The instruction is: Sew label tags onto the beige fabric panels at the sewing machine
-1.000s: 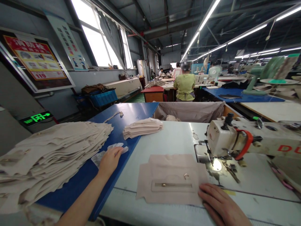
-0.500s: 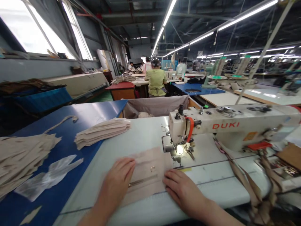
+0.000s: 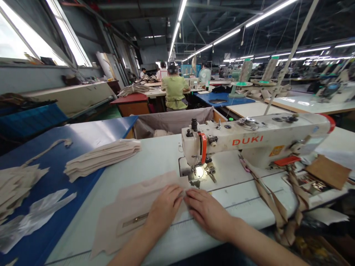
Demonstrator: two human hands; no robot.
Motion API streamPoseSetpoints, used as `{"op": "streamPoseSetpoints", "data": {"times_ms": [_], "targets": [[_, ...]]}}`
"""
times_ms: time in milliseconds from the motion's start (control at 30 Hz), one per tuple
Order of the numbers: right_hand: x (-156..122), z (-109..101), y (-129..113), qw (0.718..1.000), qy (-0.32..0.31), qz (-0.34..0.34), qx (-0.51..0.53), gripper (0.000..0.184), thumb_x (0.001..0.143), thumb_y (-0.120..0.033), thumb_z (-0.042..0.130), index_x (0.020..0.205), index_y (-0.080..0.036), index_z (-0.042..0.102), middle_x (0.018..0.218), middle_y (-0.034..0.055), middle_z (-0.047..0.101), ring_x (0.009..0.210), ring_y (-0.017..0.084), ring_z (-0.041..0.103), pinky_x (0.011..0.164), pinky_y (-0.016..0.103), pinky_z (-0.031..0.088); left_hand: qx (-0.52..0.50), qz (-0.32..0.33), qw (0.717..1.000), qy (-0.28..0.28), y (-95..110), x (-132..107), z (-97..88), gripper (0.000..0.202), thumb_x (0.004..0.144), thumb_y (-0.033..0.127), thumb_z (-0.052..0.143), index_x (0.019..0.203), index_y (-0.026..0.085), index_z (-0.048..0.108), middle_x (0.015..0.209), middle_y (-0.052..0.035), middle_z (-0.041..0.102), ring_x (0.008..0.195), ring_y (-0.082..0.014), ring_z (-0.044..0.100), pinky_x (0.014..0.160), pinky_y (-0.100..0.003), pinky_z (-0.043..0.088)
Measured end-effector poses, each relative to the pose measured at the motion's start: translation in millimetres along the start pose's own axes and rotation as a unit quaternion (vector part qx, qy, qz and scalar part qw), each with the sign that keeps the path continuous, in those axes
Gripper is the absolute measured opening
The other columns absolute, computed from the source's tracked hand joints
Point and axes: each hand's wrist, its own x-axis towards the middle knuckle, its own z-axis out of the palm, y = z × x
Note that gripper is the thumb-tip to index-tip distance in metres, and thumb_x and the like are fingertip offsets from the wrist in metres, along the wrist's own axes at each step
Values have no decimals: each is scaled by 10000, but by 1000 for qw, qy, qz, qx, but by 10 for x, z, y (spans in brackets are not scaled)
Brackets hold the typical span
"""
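A beige fabric panel point(image 3: 111, 225) with a zipper point(image 3: 135, 219) set into it lies flat on the pale machine bed, left of the needle area. My left hand point(image 3: 166, 205) rests over the panel's right part, its fingers bent together at the edge. Close beside it, nearly touching, my right hand point(image 3: 206, 212) pinches the same right edge with its fingertips. What lies under the fingers is hidden. Just beyond the hands stands the sewing machine point(image 3: 191, 147), marked DUKI, with its lamp lighting the needle plate point(image 3: 198, 172).
A stack of folded beige pieces point(image 3: 102, 157) sits at the left, with loose fabric pieces point(image 3: 16, 184) and a clear plastic bag point(image 3: 36, 214) on the blue table point(image 3: 83, 184). Beige straps point(image 3: 266, 195) hang at the right, near a tray of small metal parts point(image 3: 313, 184). A person point(image 3: 174, 88) sits ahead.
My left hand has moved right along the panel, up to my right hand. The panel has shifted left, showing more of its left side. A metal ring seen on it before is out of sight.
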Motion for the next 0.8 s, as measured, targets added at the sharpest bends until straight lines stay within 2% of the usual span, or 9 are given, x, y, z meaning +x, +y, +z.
{"op": "streamPoseSetpoints", "data": {"times_ms": [133,233,333,433,500,567,667,800], "targets": [[41,-39,-24,997,27,2,76,350,925,-157,481,1255,-188,591,1363,86,566,1270,191,494,1115,361,375,-9,9,1000,0,-22,-47,-21,247,893,138,500,1082,174,654,1010,-67,724,947,-202,667,877,-356,568],[37,-46,-20,993,41,8,110,339,925,-161,481,1239,-172,607,1340,96,588,1259,189,510,1105,360,388,-4,28,1000,12,-48,-62,-10,268,915,124,445,1079,171,652,975,-60,731,915,-190,678,857,-342,574],[12,-36,1,994,46,14,103,325,923,-169,486,1220,-162,617,1321,102,603,1244,195,524,1095,367,402,13,58,998,20,-66,-45,-2,298,929,98,395,1025,178,665,927,-51,731,874,-175,682,821,-313,579],[-34,-19,1,998,41,0,55,295,935,-186,487,1196,-174,626,1292,93,622,1221,204,538,1090,379,405,69,82,994,22,-67,0,-4,318,915,63,380,982,166,674,932,-71,721,891,-193,672,840,-335,571],[-73,-8,-16,999,25,-18,13,288,952,-209,479,1200,-176,621,1297,94,619,1235,213,527,1106,392,385,111,95,989,8,-64,30,1,307,897,44,393,981,143,672,970,-102,711,948,-224,657,873,-369,556],[-110,3,-38,999,8,-30,-21,305,965,-225,468,1233,-167,601,1324,103,601,1262,217,504,1125,394,363,135,100,985,-29,-66,47,20,294,875,31,418,995,135,666,1008,-118,701,996,-244,642,901,-386,539],[-143,11,-57,999,1,-29,-42,326,977,-241,454,1266,-155,577,1340,102,587,1282,211,483,1140,376,344,138,91,982,-87,-82,47,57,298,851,14,446,1017,148,655,1012,-102,695,974,-236,641,895,-373,533],[-151,7,-54,998,-1,-33,-50,334,991,-264,432,1272,-149,571,1344,94,582,1291,211,474,1148,356,327,123,104,983,-91,-118,48,44,312,842,-2,462,1047,148,641,1008,-89,694,967,-224,638,892,-356,534]]}}
